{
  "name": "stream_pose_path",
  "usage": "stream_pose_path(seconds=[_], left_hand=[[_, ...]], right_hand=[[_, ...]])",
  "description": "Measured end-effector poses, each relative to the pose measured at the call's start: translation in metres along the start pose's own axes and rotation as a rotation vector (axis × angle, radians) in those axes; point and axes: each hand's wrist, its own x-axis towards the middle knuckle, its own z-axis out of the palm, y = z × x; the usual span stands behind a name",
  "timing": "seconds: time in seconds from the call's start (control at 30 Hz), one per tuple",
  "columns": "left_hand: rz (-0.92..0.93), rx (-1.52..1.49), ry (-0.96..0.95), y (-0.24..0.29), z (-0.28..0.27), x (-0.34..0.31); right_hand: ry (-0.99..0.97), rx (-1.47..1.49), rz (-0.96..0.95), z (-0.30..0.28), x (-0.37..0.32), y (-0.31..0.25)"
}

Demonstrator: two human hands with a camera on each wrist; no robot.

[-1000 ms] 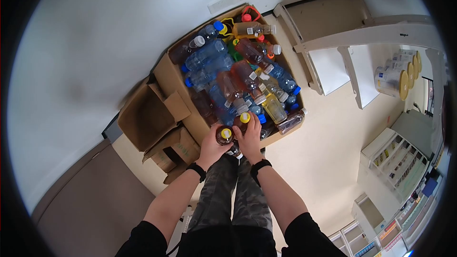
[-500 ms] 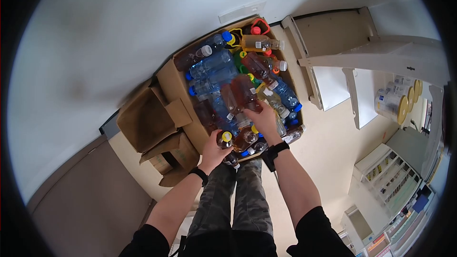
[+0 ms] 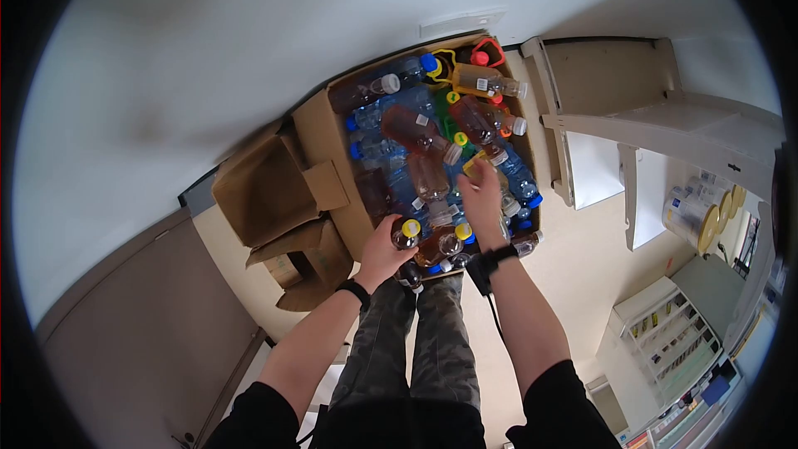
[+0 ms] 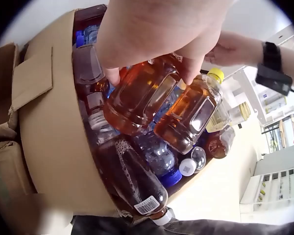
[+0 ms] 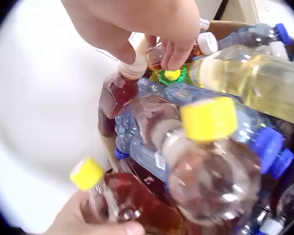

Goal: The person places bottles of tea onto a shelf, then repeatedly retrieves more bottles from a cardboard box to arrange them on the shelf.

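Observation:
My left hand [image 3: 382,254] grips an amber bottle [image 4: 142,93] with a yellow cap at the near edge of the box. Beside it stands a second yellow-capped amber bottle [image 4: 188,115], which neither hand holds. Over the pile, my right hand [image 3: 484,204] has its thumb and fingers apart. A reddish bottle [image 3: 411,129] lies across other bottles; its white cap [image 5: 133,67] is by the right thumb in the right wrist view, and contact there is unclear. Blue-capped, clear and yellowish bottles fill the cardboard box [image 4: 61,147] around them.
Two smaller cardboard boxes, one open [image 3: 264,187] and one below it [image 3: 307,270], sit left of the full box. A wall [image 3: 208,50] rises behind. White shelving [image 3: 665,129] with lidded tubs [image 3: 692,214] stands at the right.
My right hand let go of the second yellow-capped bottle, reached into the pile and took a reddish bottle, which now lies farther up and left, out of its grip. The left hand keeps its bottle.

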Motion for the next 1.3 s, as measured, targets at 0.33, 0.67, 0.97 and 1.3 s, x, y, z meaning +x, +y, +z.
stream_pose_path(seconds=[0.33,0.67,0.97,1.3], left_hand=[[0.086,-0.069,0.049,-0.017,0.006,-0.007],[0.075,-0.106,-0.031,-0.016,-0.015,-0.034],[-0.186,-0.48,-0.283,-0.008,-0.002,-0.099],[0.178,-0.304,-0.654,0.118,0.147,-0.277]], right_hand=[[-0.07,0.049,0.444,0.01,-0.166,0.098],[0.085,0.446,0.474,0.06,-0.178,0.09],[-0.13,0.746,0.458,-0.013,-0.275,0.068],[0.128,0.817,0.022,-0.218,-0.459,0.076]])
